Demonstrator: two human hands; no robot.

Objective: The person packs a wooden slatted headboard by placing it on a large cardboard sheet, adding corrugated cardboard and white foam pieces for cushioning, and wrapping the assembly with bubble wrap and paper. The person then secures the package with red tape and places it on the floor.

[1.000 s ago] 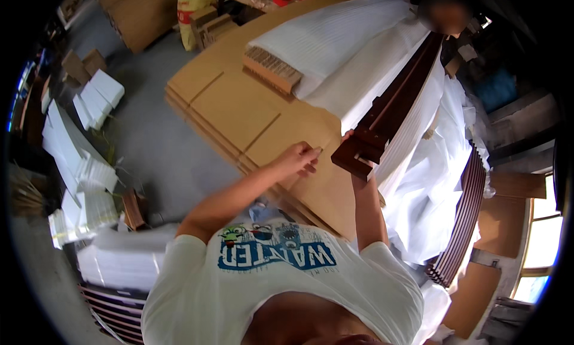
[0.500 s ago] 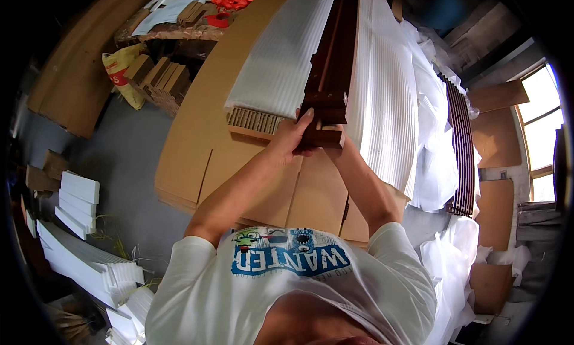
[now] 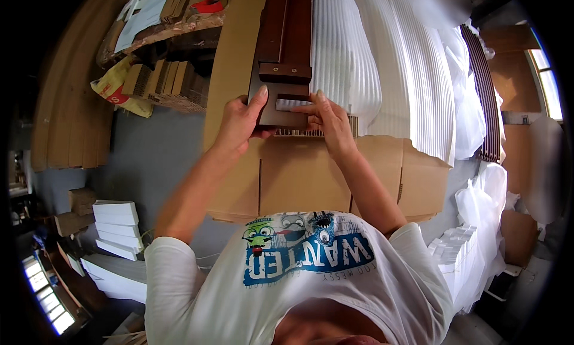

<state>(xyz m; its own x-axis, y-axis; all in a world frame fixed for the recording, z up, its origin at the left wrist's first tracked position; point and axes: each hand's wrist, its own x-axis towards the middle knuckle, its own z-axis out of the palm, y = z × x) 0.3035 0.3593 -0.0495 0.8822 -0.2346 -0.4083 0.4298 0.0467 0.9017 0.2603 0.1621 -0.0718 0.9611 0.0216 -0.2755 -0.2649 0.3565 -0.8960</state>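
Note:
A long dark brown wooden rail assembly (image 3: pixel 288 37) runs away from me, its near end made of a crosspiece with two screws and a slotted end block. My left hand (image 3: pixel 240 122) grips the left side of that end, its thumb on top and its fingers partly hidden underneath. On the right side, my right hand (image 3: pixel 330 122) holds the same end, with a finger reaching across by the slot. The assembly lies above a ribbed white foam sheet (image 3: pixel 342 52) on a honeycomb cardboard edge (image 3: pixel 353 127). Beneath is a stack of flat brown cardboard (image 3: pixel 305 174).
More white foam sheeting (image 3: pixel 406 76) covers the right side. Beyond it lie dark slats (image 3: pixel 483 94) and clear plastic wrap (image 3: pixel 478 195). A cluttered bench (image 3: pixel 191 27) stands at far left, with cardboard pieces (image 3: pixel 173 85) and a yellow sack (image 3: pixel 122 85) below. White blocks (image 3: pixel 116 225) sit lower left.
The wooden end has shifted left in view and turned, so its slotted face now shows. Both hands still hold it; my right hand, formerly mostly hidden behind it, now shows on its right side.

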